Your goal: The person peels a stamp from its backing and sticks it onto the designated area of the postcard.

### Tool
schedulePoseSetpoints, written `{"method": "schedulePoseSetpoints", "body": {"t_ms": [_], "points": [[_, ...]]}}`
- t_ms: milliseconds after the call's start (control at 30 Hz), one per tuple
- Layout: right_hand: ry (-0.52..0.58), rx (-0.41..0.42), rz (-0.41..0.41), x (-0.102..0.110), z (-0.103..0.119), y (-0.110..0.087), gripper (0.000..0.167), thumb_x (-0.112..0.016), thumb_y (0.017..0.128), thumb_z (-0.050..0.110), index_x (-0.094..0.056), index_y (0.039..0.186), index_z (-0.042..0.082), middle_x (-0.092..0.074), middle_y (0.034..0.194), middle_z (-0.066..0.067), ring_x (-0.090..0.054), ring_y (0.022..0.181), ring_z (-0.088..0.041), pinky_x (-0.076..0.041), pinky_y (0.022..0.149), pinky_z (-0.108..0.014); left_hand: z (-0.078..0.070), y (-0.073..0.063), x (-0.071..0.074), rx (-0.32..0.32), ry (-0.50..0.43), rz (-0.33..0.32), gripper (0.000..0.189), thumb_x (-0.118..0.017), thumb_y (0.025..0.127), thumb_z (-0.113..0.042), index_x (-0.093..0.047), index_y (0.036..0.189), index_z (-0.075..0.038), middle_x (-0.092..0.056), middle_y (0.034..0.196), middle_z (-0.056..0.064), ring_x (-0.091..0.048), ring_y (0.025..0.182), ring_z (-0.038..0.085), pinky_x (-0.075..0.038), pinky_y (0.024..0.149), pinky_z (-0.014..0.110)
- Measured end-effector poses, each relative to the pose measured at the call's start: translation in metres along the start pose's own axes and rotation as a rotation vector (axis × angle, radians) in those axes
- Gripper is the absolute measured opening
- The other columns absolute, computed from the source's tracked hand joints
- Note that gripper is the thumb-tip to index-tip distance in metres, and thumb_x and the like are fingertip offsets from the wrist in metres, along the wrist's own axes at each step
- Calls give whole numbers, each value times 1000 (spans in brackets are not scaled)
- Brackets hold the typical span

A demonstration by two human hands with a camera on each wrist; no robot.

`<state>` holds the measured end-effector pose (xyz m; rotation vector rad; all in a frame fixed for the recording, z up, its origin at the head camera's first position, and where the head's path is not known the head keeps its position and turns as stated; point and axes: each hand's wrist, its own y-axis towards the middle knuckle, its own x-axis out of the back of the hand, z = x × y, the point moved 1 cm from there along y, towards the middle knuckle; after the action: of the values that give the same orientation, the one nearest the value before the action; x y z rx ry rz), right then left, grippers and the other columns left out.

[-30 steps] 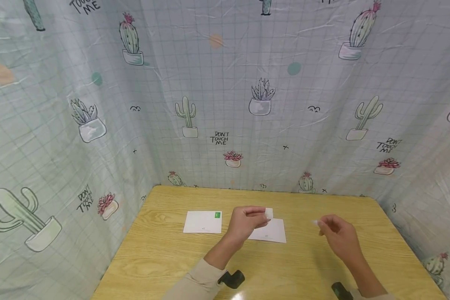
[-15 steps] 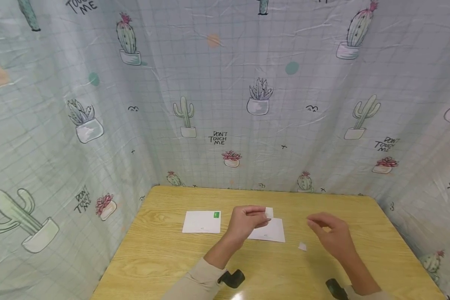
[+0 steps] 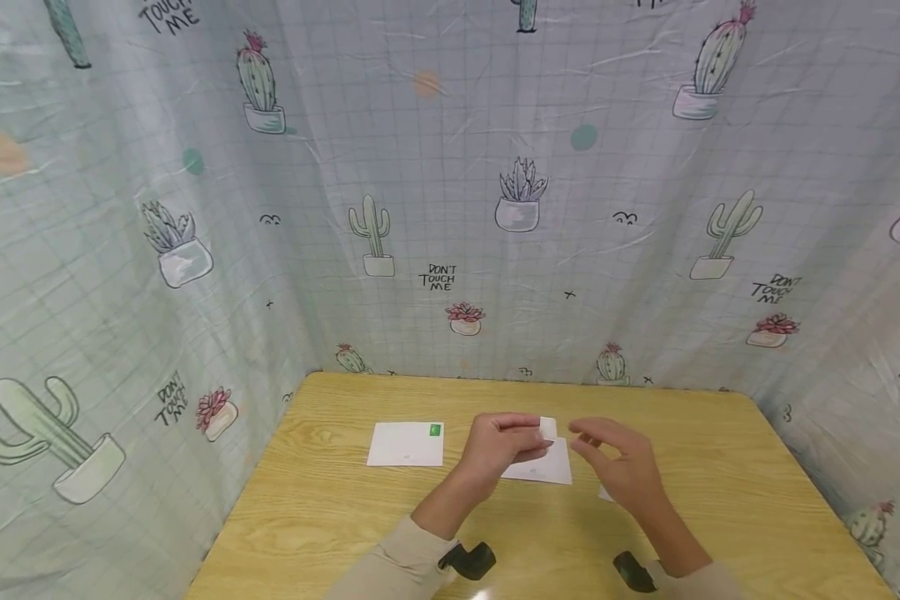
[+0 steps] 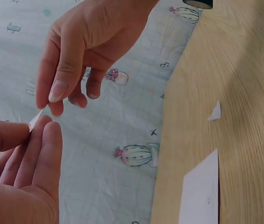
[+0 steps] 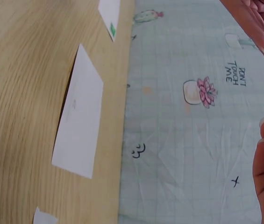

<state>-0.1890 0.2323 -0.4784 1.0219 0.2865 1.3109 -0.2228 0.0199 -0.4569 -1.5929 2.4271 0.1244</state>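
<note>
Between thumb and fingers my left hand (image 3: 495, 450) pinches a small white paper square (image 3: 547, 428), held up above the table. My right hand (image 3: 630, 467) is just to its right, thumb and forefinger bent towards the square and holding nothing visible. In the left wrist view its fingertips are very near the square's tip; contact is unclear. Under the left hand lies a white envelope or card (image 3: 543, 468), partly hidden in the head view and plain in the right wrist view. A small white paper scrap (image 4: 215, 112) lies on the table, mostly covered by the right hand in the head view.
Farther left on the wooden table (image 3: 307, 517) lies another white envelope or card (image 3: 401, 443), with a green stamp (image 3: 435, 430) in its upper right corner. A cactus-print curtain (image 3: 450, 208) hangs behind the table and along both sides.
My right hand let go of the white scrap, which dropped onto the table. It has since moved left, close to the paper square. My left hand still holds the square, shifted slightly right.
</note>
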Motion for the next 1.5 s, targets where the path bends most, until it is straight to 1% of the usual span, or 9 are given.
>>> {"method": "schedulePoseSetpoints", "body": {"t_ms": [200, 333, 467, 567, 800, 1000, 1133, 1333, 1500], "points": [[12, 24, -20, -8, 0, 3, 34, -82, 72, -20, -79, 101, -2, -78, 98, -15, -67, 82, -1, -56, 76, -10, -1, 0, -1, 21, -31, 17, 27, -71, 97, -4, -73, 122, 5, -77, 109, 14, -80, 101, 26, -64, 88, 37], [-12, 57, -39, -11, 3, 4, 35, -83, 70, -19, -79, 100, -1, -77, 99, -15, -65, 79, -3, -55, 75, -10, -1, 0, -1, 36, -52, 24, 27, -72, 97, -5, -73, 122, 5, -77, 109, 13, -80, 100, 25, -64, 88, 38], [-6, 61, -44, -13, 3, 5, 35, -83, 69, -20, -80, 99, -2, -76, 98, -13, -65, 78, -5, -55, 74, -9, -1, 0, -1, 44, -55, 23, 27, -72, 97, -6, -73, 122, 5, -77, 109, 13, -80, 100, 25, -64, 88, 38], [0, 59, -36, -13, 1, 4, 36, -83, 70, -20, -81, 100, -1, -75, 96, -12, -67, 83, -6, -55, 75, -8, -1, 0, -1, 47, -53, 23, 27, -72, 97, -5, -73, 122, 5, -77, 109, 13, -80, 100, 25, -64, 88, 38], [2, 123, -44, -16, -1, 5, 40, -82, 66, -24, -81, 99, -2, -73, 92, -14, -66, 91, -1, -54, 78, -7, -2, 0, 0, 45, -44, 48, 28, -70, 97, -3, -71, 123, 7, -77, 114, 17, -79, 99, 22, -64, 89, 37], [-38, 139, -52, -17, -1, 6, 36, -81, 67, -24, -82, 95, -2, -75, 93, -13, -67, 92, -9, -51, 85, -5, -2, 1, -1, 24, -35, 76, 34, -68, 98, -1, -67, 130, 9, -74, 121, 26, -78, 103, 23, -63, 90, 36], [-68, 145, -68, -18, -4, 5, 36, -80, 66, -26, -82, 93, -2, -74, 91, -13, -66, 89, -13, -49, 86, -4, -3, 0, -1, 8, -39, 90, 38, -68, 97, 1, -65, 134, 8, -73, 123, 27, -77, 105, 23, -62, 92, 37], [-95, 142, -93, -19, -4, 3, 35, -81, 65, -25, -81, 89, 0, -74, 89, -11, -66, 88, -11, -50, 82, -3, -3, -1, 0, -13, -5, 114, 37, -68, 98, -1, -65, 134, 8, -74, 122, 26, -77, 106, 22, -62, 94, 38], [-58, 93, -58, -18, 1, 4, 33, -79, 72, -24, -81, 91, 3, -74, 91, -9, -65, 87, -6, -51, 78, -5, -3, 0, 1, -34, 46, 151, 35, -66, 100, -3, -65, 132, 10, -72, 128, 27, -76, 113, 27, -61, 96, 37]]}}
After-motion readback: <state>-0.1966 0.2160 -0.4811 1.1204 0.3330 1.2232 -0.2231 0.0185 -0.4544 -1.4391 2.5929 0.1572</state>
